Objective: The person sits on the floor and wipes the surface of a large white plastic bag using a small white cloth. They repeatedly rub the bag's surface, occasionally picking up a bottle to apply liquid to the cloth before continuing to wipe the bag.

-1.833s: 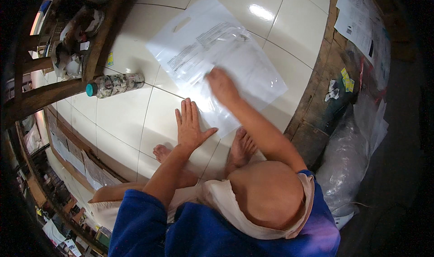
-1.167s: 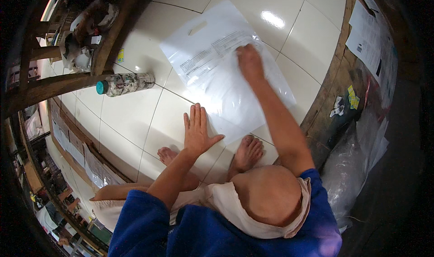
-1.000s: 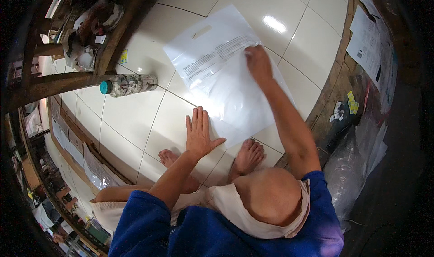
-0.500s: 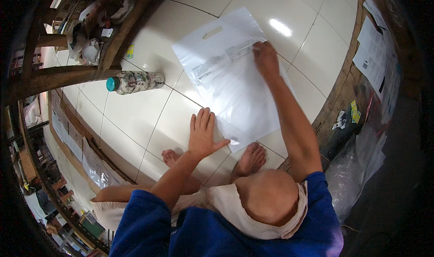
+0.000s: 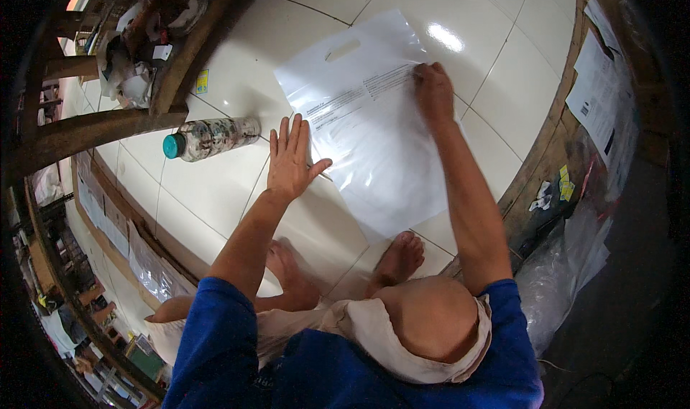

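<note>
**Both hands flat on a clear plastic bag, white tile floor**

Left hand (image 5: 291, 161): palm down, 5 fingers spread wide, gripping nothing; it presses the left edge of the plastic bag (image 5: 374, 129), forearm running in from 7 o'clock.

Bag lies flat on the floor tiles (image 5: 503, 100), handle cutout at its 12 o'clock end, near corner just beside 2 bare feet (image 5: 399, 258).

Right hand (image 5: 433, 93): arm extended, fingers curled down onto the bag's upper right part; whether it pinches the film, cannot tell.

At 9 o'clock from the left hand, a bottle (image 5: 208, 136) with a teal cap lies on its side, apart from the bag. Wooden furniture (image 5: 108, 125) beyond it.
</note>
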Available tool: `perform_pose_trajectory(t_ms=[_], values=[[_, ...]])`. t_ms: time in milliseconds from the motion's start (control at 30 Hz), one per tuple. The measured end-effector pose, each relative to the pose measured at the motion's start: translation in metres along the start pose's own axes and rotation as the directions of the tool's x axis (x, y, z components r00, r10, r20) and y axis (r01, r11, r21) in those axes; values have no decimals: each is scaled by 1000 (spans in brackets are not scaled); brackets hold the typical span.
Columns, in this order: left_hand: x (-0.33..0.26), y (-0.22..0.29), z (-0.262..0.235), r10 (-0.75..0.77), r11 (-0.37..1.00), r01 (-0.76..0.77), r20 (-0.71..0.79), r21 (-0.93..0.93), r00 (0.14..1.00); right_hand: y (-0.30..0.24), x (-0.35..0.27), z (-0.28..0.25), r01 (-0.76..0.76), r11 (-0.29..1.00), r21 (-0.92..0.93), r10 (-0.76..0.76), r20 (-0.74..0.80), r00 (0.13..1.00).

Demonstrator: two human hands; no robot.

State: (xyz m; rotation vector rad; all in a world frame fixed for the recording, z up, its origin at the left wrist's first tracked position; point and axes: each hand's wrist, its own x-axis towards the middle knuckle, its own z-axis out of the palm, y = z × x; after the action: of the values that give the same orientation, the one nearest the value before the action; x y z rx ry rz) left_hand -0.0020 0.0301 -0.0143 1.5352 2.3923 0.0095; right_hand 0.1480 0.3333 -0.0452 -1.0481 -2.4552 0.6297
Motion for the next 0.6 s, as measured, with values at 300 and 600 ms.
perform_pose_trajectory(t_ms=[300, 600], values=[[-5, -6, 8, 12, 999, -16, -80, -51, 997, -121, -83, 54, 316, 933, 171, -357, 364, 860], [-4, -5, 6, 13, 999, -15, -72, -32, 997, -24, 8, -11, -76, 995, 64, 73, 49, 996]])
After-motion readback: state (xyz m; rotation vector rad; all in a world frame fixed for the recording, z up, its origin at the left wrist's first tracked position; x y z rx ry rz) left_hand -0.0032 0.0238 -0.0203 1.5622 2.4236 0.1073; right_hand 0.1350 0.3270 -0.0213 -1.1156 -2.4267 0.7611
